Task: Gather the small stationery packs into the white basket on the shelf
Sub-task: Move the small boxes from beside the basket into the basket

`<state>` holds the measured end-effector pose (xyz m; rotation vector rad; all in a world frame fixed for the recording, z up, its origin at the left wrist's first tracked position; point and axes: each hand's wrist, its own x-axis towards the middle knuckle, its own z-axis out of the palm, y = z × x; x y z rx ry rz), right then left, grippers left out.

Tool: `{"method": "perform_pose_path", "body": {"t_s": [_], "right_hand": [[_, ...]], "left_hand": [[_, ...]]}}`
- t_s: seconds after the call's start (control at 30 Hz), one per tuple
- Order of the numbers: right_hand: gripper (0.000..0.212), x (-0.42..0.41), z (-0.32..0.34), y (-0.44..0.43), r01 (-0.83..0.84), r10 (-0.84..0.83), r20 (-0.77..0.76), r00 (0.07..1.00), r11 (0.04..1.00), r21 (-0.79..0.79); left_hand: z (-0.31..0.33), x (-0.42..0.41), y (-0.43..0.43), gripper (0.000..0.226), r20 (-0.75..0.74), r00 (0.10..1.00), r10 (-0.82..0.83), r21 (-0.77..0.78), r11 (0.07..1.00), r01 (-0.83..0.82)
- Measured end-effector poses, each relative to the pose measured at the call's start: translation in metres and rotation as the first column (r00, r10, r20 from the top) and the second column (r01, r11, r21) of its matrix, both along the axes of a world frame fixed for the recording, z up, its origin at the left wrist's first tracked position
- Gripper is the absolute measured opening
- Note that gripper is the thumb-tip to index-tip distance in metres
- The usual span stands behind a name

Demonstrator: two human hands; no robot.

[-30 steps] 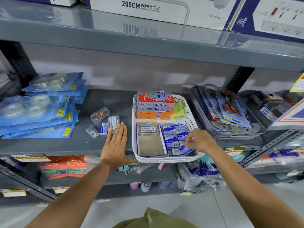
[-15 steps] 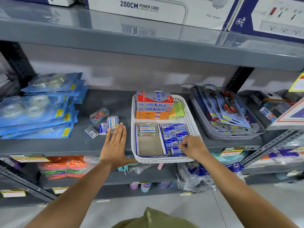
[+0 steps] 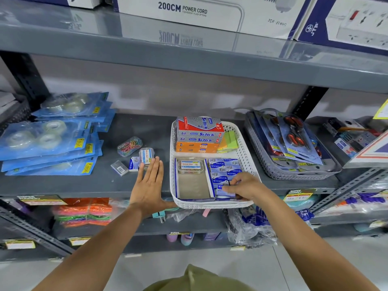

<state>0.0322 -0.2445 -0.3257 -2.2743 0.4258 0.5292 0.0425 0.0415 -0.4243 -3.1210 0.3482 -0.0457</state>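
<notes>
1. The right hand (image 3: pixel 245 186) was at the front right corner of the white basket (image 3: pixel 244 148) a second ago with a small blue pack (image 3: pixel 225 190) just under its fingertips. It has since slid a bit left and deeper in, and now it pinches that pack between thumb and fingers, pressing it down at the front of the blue row.
2. To me that means 1 more pack is basically home, just being squared up with its neighbours, so this drop looks nearly finished.
3. The left hand (image 3: pixel 148 185) hasn't budged. It lies flat on the grey shelf (image 3: pixel 63 185) with fingers straight and close together, thumb toward the basket, gripping nothing.
4. Still outside the basket, just past those left fingertips: a clear labelled box (image 3: pixel 146 156), a small blue-and-white pack (image 3: pixel 133 164), a little clear case (image 3: pixel 119 168) and a tub of coloured clips (image 3: pixel 129 146). I'd guess those go next, so the job is only partway done.
5. The basket sits mid-shelf, its front edge right at the shelf lip. It's perforated white plastic; Softek boxes (image 3: pixel 198 133) and sticky notes (image 3: pixel 228 141) are at the back, 1 clear box (image 3: pixel 190 165) sits in the front left tray, and blue packs fill the right.
</notes>
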Motion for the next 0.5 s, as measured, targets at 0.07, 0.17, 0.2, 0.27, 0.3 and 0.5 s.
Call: {"method": "perform_pose_path", "body": {"t_s": [0.07,0.17,0.2,0.27,0.3,0.5], "right_hand": [[0.024,0.003,0.003,-0.007,0.05,-0.048,-0.032,0.998,0.996,0.077],[0.027,0.008,0.005,-0.014,0.038,-0.033,-0.073,0.997,0.998,0.059],[0.029,0.009,0.005,-0.015,0.025,-0.022,-0.081,0.996,0.999,0.036],[0.032,0.011,0.004,-0.015,0.006,-0.007,-0.081,0.997,1.0,-0.014],[0.035,0.011,0.005,-0.014,0.006,-0.008,-0.076,0.997,0.999,-0.032],[0.02,0.015,0.008,-0.003,-0.096,0.083,-0.082,0.993,0.98,-0.173]], "left_hand": [[0.0,0.0,0.0,0.135,0.002,1.0,-0.001,0.0,1.0,0.001],[0.001,0.0,0.0,0.136,0.007,1.0,-0.001,-0.006,1.0,0.001],[0.001,0.0,0.0,0.136,0.009,1.0,-0.001,-0.008,1.0,0.001],[0.002,-0.001,0.0,0.136,0.01,1.0,-0.002,-0.007,1.0,0.002],[0.002,-0.001,0.0,0.136,0.014,1.0,-0.002,-0.008,1.0,0.003],[0.002,-0.002,0.0,0.136,0.035,0.999,-0.009,-0.007,1.0,0.01]]}}
